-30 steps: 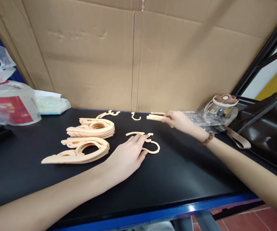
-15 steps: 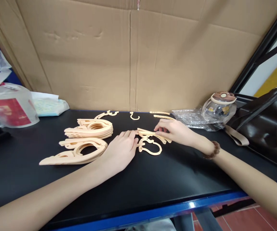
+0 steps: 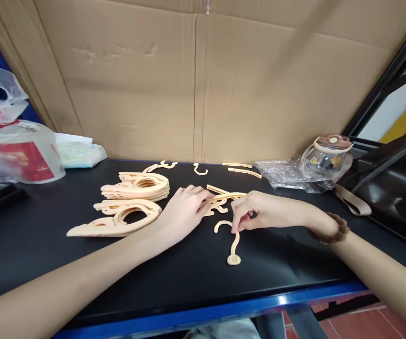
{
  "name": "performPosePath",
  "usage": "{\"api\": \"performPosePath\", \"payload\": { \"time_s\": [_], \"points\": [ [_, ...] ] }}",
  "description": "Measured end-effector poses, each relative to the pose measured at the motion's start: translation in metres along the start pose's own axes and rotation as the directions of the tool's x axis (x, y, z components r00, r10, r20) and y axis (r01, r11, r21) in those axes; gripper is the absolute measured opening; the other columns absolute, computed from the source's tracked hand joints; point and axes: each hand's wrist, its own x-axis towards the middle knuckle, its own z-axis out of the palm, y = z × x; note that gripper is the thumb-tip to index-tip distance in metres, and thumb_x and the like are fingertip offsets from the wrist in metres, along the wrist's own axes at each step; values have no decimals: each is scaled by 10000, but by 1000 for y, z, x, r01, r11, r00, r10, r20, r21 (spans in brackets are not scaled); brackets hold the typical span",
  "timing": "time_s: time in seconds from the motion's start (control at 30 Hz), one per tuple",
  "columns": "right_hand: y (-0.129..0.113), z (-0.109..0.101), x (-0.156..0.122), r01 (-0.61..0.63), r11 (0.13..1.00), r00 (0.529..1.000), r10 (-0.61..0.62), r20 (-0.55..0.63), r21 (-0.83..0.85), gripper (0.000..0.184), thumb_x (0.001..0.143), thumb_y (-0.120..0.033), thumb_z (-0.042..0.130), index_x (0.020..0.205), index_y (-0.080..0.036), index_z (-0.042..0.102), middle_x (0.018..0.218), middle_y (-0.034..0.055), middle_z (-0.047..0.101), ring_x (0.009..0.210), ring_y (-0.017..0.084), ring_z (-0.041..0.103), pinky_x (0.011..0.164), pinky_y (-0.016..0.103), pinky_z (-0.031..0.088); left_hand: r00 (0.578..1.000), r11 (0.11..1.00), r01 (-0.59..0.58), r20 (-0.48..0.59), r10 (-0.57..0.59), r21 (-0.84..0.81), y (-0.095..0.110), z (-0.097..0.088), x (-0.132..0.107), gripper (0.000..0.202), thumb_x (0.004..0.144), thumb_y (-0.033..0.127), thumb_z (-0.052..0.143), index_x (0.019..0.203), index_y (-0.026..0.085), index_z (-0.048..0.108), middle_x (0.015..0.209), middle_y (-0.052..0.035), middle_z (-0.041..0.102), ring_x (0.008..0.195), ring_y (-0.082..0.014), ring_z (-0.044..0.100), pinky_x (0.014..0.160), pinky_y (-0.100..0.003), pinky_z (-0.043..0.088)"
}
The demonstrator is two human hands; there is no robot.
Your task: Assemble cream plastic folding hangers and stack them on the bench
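Observation:
My right hand (image 3: 255, 212) pinches a cream plastic hanger hook (image 3: 235, 245) by its stem. The hook's curve points up and left, and its round base faces the table's front edge. My left hand (image 3: 188, 205) is closed over the left end of a cream hanger arm (image 3: 236, 195), its fingertips partly hidden. Beside these fingers another slim hanger arm (image 3: 216, 189) crosses it, and a small curved hanger piece (image 3: 217, 207) lies under them. To the left of my left hand are a folded hanger (image 3: 118, 226) and, behind it, a stack of folded hangers (image 3: 135, 190).
Along the cardboard wall (image 3: 135, 94) lie a loose hook (image 3: 200, 170), a hook with an arm (image 3: 158, 165) and two slim strips (image 3: 245, 173). Clear plastic wrap (image 3: 287, 174), a glass jar (image 3: 326, 157) and a dark bag (image 3: 393, 183) stand right. A plastic bag (image 3: 22, 155) and tissue pack (image 3: 79, 153) are left.
My right hand has gone from the hanger arms to the hook, which is now turned and nearer the front edge. My left hand stays by the arms, its fingers more curled.

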Motion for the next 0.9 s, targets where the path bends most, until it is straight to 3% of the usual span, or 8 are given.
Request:
{"api": "performPosePath", "payload": {
  "time_s": [0.1, 0.23, 0.37, 0.53, 0.63, 0.73, 0.9],
  "points": [
    [-7, -3, -3, -151, 987, 987, 147, -67, -48, 206, 876, -355, 578, 855, -174, 675, 684, -17, 611, 593, 93, 539, 548, 204, 382, 999, 999, 30, -42, -31, -20, 3, -2, 0, 168, 911, 238, 478, 895, 210, 643, 908, -14, 679, 889, -222, 561, 797, -378, 403],
    [-19, 9, -2, -346, 908, 934, 310, -176, -236, 478, 828, -593, 539, 599, -173, 564, 546, -11, 567, 466, 94, 446, 471, 245, 279, 978, 968, 92, -160, -132, -235, 7, -6, -3, 188, 937, 278, 423, 930, 211, 599, 925, -13, 637, 855, -190, 561, 770, -336, 415],
    [-25, 20, 0, -394, 878, 914, 342, -219, -274, 310, 828, -436, 585, 644, -187, 566, 616, -6, 622, 513, 106, 473, 503, 244, 292, 929, 840, 156, -211, -303, -519, 13, -12, -5, 227, 956, 342, 378, 926, 206, 558, 852, 4, 589, 764, -145, 544, 678, -268, 412],
    [-26, 15, -4, -387, 900, 922, 381, -67, -200, 138, 788, -247, 549, 658, -203, 558, 509, -42, 569, 468, 96, 469, 503, 229, 307, 884, 652, 176, -173, -434, -738, 17, -16, -3, 245, 950, 386, 385, 846, 201, 507, 688, 40, 472, 632, -108, 472, 559, -223, 378],
    [-25, 15, -4, -339, 888, 941, 312, -134, -310, 148, 726, -204, 556, 599, -195, 481, 548, -40, 529, 473, 91, 397, 478, 245, 244, 885, 495, 154, -104, -454, -855, 18, -15, -2, 227, 932, 369, 409, 803, 193, 472, 677, 47, 442, 578, -88, 444, 507, -202, 370],
    [-23, 14, -3, -302, 881, 952, 254, -174, -365, 163, 673, -147, 552, 592, -191, 418, 569, -42, 484, 479, 87, 333, 473, 256, 207, 897, 360, 193, 16, -441, -913, 19, -13, -2, 118, 892, 241, 398, 793, 196, 444, 620, 56, 435, 529, -80, 419, 488, -193, 351],
    [-10, 1, -5, -287, 934, 947, 243, -210, -212, 83, 727, -130, 533, 711, -195, 483, 626, -40, 533, 519, 89, 425, 492, 222, 281, 899, 296, 278, 140, -415, -914, 18, -12, -4, 135, 805, 143, 346, 779, 185, 472, 542, 64, 396, 472, -70, 360, 468, -180, 309]
  ]
}}
